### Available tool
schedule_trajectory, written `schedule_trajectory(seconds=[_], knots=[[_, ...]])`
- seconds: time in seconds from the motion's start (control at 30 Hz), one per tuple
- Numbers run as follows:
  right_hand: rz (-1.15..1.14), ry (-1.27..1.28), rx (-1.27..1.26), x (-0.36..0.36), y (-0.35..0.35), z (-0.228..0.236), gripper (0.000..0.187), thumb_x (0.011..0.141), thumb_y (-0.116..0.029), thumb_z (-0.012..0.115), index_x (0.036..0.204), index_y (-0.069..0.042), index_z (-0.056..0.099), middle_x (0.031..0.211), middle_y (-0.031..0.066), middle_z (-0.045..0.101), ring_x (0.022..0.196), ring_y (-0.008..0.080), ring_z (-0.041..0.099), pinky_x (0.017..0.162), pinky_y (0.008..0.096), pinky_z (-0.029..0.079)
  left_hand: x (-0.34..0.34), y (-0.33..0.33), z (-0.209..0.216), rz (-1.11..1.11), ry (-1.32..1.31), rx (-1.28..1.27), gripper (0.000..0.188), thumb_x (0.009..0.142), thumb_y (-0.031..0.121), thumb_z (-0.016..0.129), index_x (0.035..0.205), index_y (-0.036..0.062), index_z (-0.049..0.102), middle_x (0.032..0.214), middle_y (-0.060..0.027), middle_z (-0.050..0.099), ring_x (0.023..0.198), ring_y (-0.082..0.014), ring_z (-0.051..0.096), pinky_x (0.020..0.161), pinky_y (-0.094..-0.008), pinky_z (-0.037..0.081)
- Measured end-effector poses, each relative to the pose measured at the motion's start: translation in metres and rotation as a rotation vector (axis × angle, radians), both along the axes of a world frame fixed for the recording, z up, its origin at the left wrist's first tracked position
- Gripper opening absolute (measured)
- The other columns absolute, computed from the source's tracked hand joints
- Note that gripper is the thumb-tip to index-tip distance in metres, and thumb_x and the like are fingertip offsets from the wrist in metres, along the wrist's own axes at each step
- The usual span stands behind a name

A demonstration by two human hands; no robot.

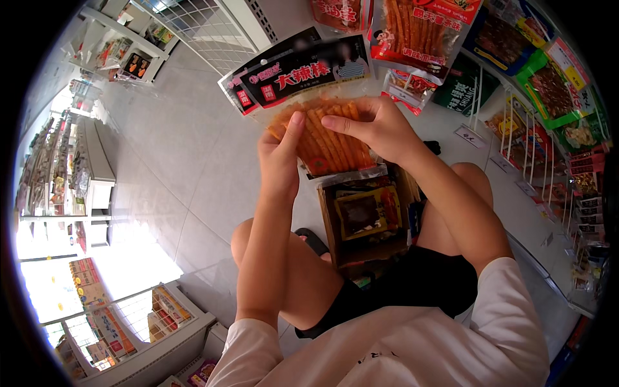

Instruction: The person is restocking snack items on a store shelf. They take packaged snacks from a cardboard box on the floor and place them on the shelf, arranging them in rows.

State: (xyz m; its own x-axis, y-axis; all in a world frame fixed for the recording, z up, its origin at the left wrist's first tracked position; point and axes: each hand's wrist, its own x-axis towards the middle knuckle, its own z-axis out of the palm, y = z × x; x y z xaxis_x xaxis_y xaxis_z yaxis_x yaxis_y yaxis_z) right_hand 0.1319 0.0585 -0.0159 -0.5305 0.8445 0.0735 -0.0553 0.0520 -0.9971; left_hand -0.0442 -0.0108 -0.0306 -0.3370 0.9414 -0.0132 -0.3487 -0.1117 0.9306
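Upper centre of the frame: snack packet [316, 122], orange sticks under a black header, clamped between my left hand [278, 158] and right hand [377, 129], raised toward the hanging packets [412, 32], cardboard box [364, 219] below.

I hold one snack packet [316, 106] up in front of me with both hands. It is a clear plastic bag with a black printed header, filled with orange-red sticks lying side by side. The header is tilted up and away from me.
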Motion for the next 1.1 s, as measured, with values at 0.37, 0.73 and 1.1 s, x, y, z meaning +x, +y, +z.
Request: schedule_trajectory(seconds=[0.37,0.73,1.1], knots=[[-0.042,-0.001,0.015,0.000,0.001,-0.005,0.044,0.086,-0.037,0.081,0.100,0.005,0.074,0.090,0.0117,0.076,0.078,0.0136,0.069,0.076,0.0302,0.053,-0.009,0.003,-0.012,-0.026,0.051,-0.097,0.035,0.102,0.031,0.063,0.125,0.0034,0.065,0.118,-0.0037,0.069,0.108,-0.0128,0.063,0.094,-0.0302,0.047],[-0.376,-0.013,0.257,0.040,0.033,0.025,0.038,0.092,-0.033,0.077,0.107,0.002,0.074,0.099,0.0056,0.076,0.086,0.0100,0.068,0.081,0.0258,0.052,-0.022,0.008,0.017,0.290,0.104,-0.222,0.039,0.102,0.047,0.059,0.087,0.0109,0.057,0.060,0.0042,0.051,0.046,-0.0084,0.044,0.046,-0.0247,0.036],[-0.336,0.065,0.286,0.026,0.024,0.015,0.037,0.091,-0.030,0.078,0.107,0.003,0.072,0.100,0.0079,0.076,0.087,0.0101,0.069,0.081,0.0252,0.052,-0.049,-0.021,-0.002,0.181,0.071,-0.248,0.041,0.103,0.049,0.056,0.094,0.0088,0.063,0.064,0.0029,0.058,0.050,-0.0071,0.050,0.045,-0.0242,0.037]])
